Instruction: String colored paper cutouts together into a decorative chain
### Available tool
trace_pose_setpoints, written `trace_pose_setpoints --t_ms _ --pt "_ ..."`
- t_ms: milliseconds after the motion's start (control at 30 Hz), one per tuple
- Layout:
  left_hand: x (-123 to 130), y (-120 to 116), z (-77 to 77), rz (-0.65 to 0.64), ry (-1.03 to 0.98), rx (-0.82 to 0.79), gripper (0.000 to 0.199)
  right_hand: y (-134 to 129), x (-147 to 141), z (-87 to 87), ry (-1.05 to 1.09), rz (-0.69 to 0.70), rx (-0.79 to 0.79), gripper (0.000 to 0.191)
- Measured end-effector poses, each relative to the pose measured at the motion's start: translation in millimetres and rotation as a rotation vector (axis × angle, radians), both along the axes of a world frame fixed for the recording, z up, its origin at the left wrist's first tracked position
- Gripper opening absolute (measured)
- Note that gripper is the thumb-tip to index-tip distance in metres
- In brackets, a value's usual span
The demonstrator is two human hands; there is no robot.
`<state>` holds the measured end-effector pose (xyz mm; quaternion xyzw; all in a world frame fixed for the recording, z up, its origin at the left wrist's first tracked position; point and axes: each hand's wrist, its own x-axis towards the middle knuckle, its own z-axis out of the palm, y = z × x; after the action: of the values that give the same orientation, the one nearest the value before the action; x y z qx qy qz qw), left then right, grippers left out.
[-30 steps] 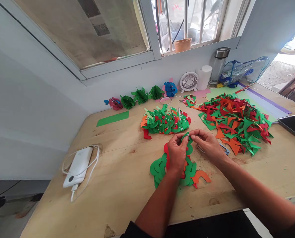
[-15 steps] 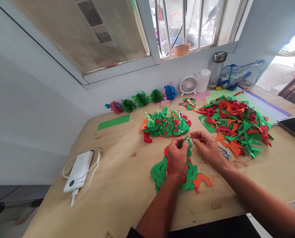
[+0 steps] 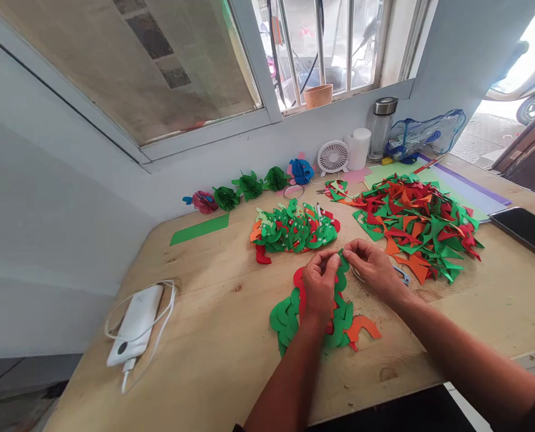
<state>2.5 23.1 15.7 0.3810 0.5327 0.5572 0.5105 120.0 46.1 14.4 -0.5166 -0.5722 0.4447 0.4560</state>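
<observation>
Between my two hands is a small green paper piece [image 3: 342, 257], mostly covered by fingers. My left hand [image 3: 320, 282] pinches it from the left. The thumb and forefinger of my right hand [image 3: 370, 267] close on its upper edge. Directly below lies a heap of curved green paper cutouts [image 3: 285, 318], with red ones mixed in and partly hidden by my left hand. An orange paper arch [image 3: 365, 327] rests at its right side. Just beyond my hands sits a second pile of green and red cutouts [image 3: 294, 228], many bearing small pale squares.
Paper scraps [image 3: 423, 225] are heaped at the right, beside a phone [image 3: 526, 231] and scissors [image 3: 402, 275]. Along the wall stand paper turtles [image 3: 250, 185], a small fan [image 3: 333, 157] and a glass bottle [image 3: 381, 131]. A power bank [image 3: 137, 321] with its cable lies left.
My right hand has come left to meet my left hand, and its fingertips now touch the green piece. The whole view has shifted slightly.
</observation>
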Motion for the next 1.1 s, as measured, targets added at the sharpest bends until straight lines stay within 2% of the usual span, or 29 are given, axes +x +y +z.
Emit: trace_pose_setpoints --t_ms 133,300,467,633,767,900,1100 --pt "-1 0 1.2 -0.032 -0.086 -0.054 0.04 0 1 -0.6 0.046 0.023 -0.013 0.021" --pt "0 2 -4.3 -0.109 -0.115 -0.055 0.024 -2 -1 3.4 0.137 0.038 -0.09 0.025" --pt "0 1 -1.0 -0.109 -0.078 -0.102 0.022 -1 2 3.6 0.068 0.037 0.0 0.03" --pt "1 1 2.2 -0.12 -0.037 -0.064 0.02 0 5 2.8 0.043 0.065 0.003 0.027" --pt "1 1 -0.9 -0.193 -0.029 -0.026 0.019 1 7 6.7 0.051 -0.028 0.022 0.027" --pt "0 2 -7.3 -0.297 -0.038 -0.084 0.02 5 9 8.8 0.065 -0.078 0.008 0.029" --pt "-4 6 -11.7 -0.167 0.018 -0.115 0.027 9 21 16.4 0.212 -0.217 -0.046 0.029"
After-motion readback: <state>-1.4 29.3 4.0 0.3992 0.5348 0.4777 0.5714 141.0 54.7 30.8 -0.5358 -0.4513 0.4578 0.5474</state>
